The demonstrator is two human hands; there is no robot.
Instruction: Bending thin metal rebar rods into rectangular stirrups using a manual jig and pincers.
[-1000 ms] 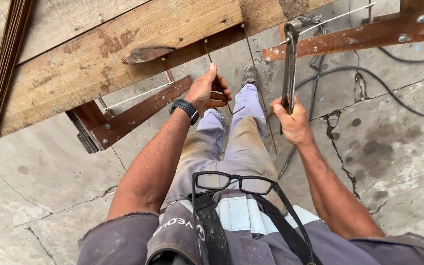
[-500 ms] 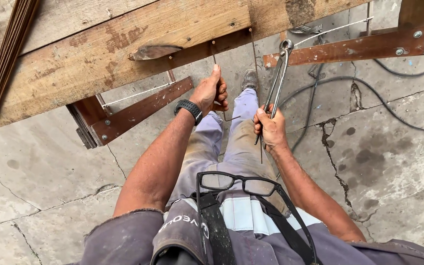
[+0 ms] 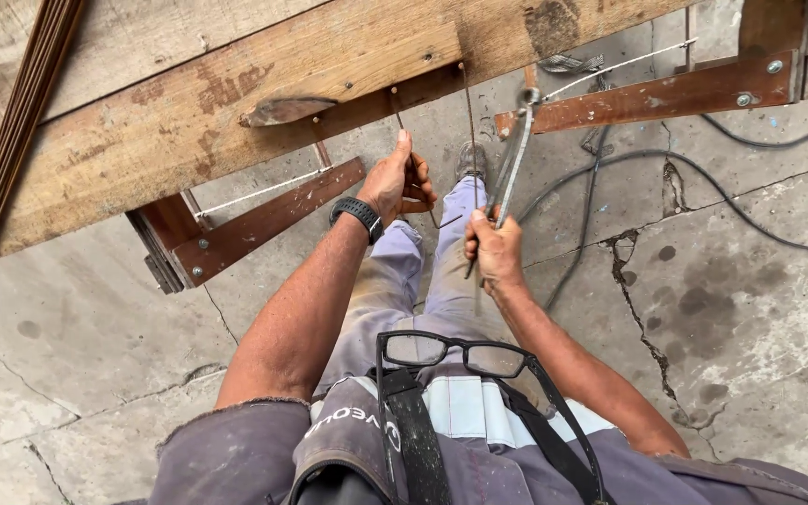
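From the head view, looking straight down past the glasses (image 3: 465,353) hanging at my chest, my left hand (image 3: 395,182) is closed around a thin steel rod (image 3: 413,164). The rod runs from my fist up toward twelve o'clock, to the edge of the wooden table (image 3: 189,112). Its long axis lies almost along my forearm, tipped a little to eleven.

My right hand (image 3: 495,251) sits at about four o'clock from the left one, near it but apart, fingers wrapped tight around the handle of a metal bending tool (image 3: 513,154). The tool's shaft rises from that fist toward one o'clock and its head reaches the edge of the table, just beside a second thin rod (image 3: 468,122) that hangs down at its eleven o'clock side.

So the rod in my left hand lies at ten o'clock from the tool head, and the left hand is the nearer one to it. Whether the tool's head grips any rod I cannot tell.

Below both hands are my trouser legs and the cracked concrete floor (image 3: 750,309), with a dark cable (image 3: 703,178) trailing off at two o'clock.
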